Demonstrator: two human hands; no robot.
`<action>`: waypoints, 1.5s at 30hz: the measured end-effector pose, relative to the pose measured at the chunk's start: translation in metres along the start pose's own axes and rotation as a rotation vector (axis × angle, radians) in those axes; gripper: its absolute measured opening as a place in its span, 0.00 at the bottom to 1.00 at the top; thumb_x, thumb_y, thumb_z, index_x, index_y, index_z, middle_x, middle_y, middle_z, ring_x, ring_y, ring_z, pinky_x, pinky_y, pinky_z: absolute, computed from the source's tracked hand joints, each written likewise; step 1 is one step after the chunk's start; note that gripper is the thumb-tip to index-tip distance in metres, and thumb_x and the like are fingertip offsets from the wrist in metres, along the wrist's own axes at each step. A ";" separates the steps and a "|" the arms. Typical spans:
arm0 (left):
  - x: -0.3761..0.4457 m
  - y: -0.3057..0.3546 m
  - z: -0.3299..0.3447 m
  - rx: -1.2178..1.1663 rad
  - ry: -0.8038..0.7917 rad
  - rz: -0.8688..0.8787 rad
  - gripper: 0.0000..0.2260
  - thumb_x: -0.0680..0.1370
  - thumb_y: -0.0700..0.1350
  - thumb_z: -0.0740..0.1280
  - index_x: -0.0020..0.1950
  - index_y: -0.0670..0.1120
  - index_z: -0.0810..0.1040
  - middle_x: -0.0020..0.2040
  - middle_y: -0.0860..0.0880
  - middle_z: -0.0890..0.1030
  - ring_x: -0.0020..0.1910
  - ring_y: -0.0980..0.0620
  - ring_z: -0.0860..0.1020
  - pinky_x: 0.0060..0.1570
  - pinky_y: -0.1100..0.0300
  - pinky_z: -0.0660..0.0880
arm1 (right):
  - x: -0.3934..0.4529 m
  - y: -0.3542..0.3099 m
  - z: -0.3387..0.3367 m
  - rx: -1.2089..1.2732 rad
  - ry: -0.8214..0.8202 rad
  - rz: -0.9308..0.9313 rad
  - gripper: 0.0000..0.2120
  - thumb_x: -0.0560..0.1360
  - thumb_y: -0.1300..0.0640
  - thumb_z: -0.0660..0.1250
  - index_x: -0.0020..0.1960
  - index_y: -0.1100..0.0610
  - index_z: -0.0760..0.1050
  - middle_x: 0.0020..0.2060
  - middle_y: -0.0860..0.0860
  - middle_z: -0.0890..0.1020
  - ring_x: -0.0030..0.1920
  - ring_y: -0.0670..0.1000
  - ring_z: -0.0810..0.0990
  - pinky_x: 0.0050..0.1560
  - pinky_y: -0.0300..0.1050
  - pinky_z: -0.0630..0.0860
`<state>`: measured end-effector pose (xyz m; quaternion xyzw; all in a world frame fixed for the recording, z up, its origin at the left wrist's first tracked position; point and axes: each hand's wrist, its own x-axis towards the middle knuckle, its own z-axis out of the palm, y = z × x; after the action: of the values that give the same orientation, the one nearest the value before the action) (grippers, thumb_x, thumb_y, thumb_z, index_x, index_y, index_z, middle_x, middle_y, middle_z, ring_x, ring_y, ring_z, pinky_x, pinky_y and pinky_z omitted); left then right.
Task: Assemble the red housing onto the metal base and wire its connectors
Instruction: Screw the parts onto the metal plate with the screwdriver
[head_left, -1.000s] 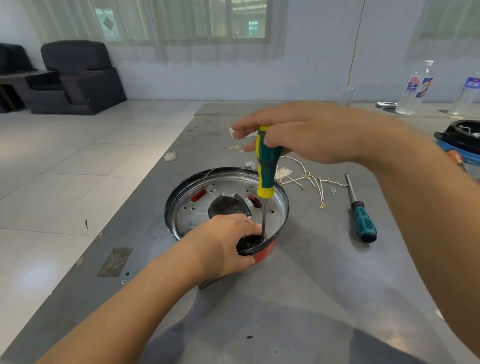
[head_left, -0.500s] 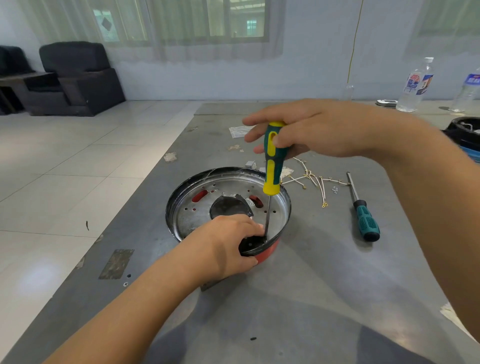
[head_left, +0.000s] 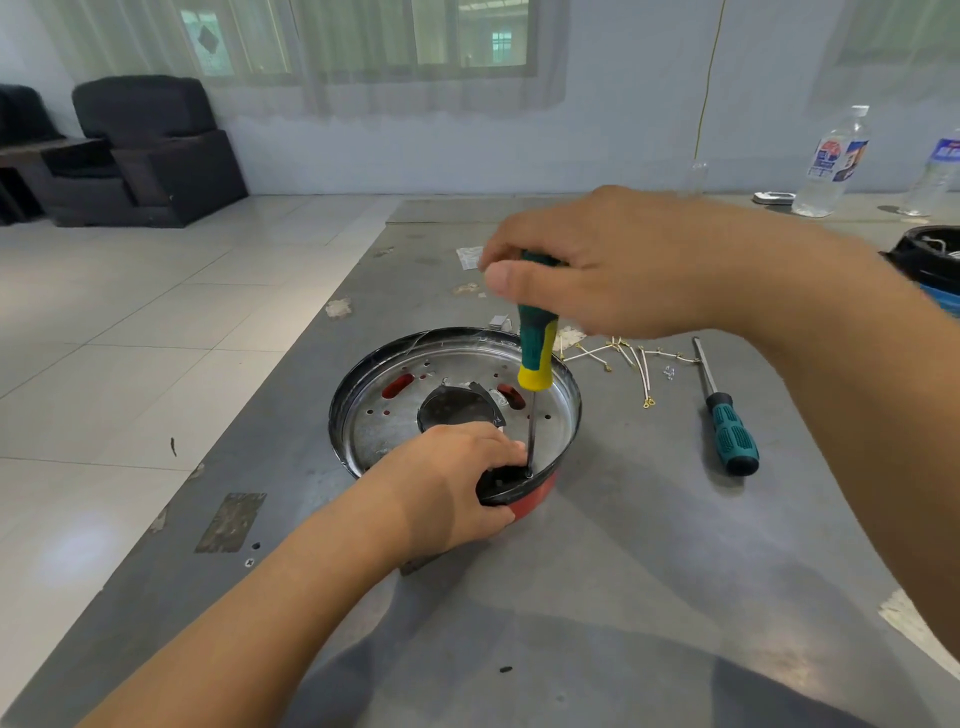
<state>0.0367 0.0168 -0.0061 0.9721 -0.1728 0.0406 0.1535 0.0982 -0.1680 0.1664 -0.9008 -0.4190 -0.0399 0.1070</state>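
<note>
A round metal base (head_left: 395, 415) with a dark rim lies on the grey table, and the red housing (head_left: 535, 503) shows under its near edge. My left hand (head_left: 447, 483) grips that near rim beside a small black part (head_left: 501, 480). My right hand (head_left: 613, 265) pinches the top of a green-and-yellow screwdriver (head_left: 537, 353). The screwdriver stands nearly upright, its tip down at the black part next to my left fingers. Loose white wires with brass ring connectors (head_left: 631, 358) lie on the table behind the base.
A second teal-handled screwdriver (head_left: 727, 426) lies to the right of the base. Two water bottles (head_left: 831, 161) stand at the far right, near a dark appliance part (head_left: 930, 254) on a blue tray. The table's left edge (head_left: 291, 364) drops to a tiled floor.
My right hand has shifted its fingers on the screwdriver handle, with the thumb now across the top. The screwdriver stays upright at the same spot. My left hand has not moved.
</note>
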 end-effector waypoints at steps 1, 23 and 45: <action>0.000 0.000 0.000 -0.004 -0.002 0.002 0.25 0.77 0.56 0.73 0.74 0.56 0.76 0.70 0.58 0.77 0.67 0.60 0.74 0.64 0.70 0.66 | 0.001 0.000 -0.002 0.184 -0.078 0.029 0.14 0.82 0.42 0.56 0.64 0.41 0.74 0.52 0.43 0.82 0.46 0.43 0.82 0.48 0.46 0.80; -0.001 -0.003 0.003 0.012 0.003 -0.016 0.26 0.76 0.56 0.73 0.74 0.56 0.76 0.70 0.61 0.76 0.69 0.62 0.72 0.65 0.71 0.65 | 0.003 0.010 0.002 0.482 -0.119 0.057 0.11 0.83 0.52 0.60 0.64 0.44 0.74 0.51 0.49 0.84 0.45 0.46 0.86 0.44 0.45 0.85; -0.005 0.007 -0.008 -0.072 -0.063 -0.065 0.25 0.75 0.70 0.68 0.68 0.60 0.78 0.62 0.62 0.78 0.60 0.62 0.75 0.59 0.64 0.73 | 0.003 0.024 0.026 0.167 0.139 -0.063 0.15 0.75 0.39 0.70 0.55 0.43 0.70 0.36 0.46 0.81 0.35 0.40 0.80 0.33 0.40 0.71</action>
<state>0.0296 0.0150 0.0031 0.9718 -0.1470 -0.0014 0.1842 0.1175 -0.1749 0.1376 -0.8702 -0.4404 -0.0702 0.2092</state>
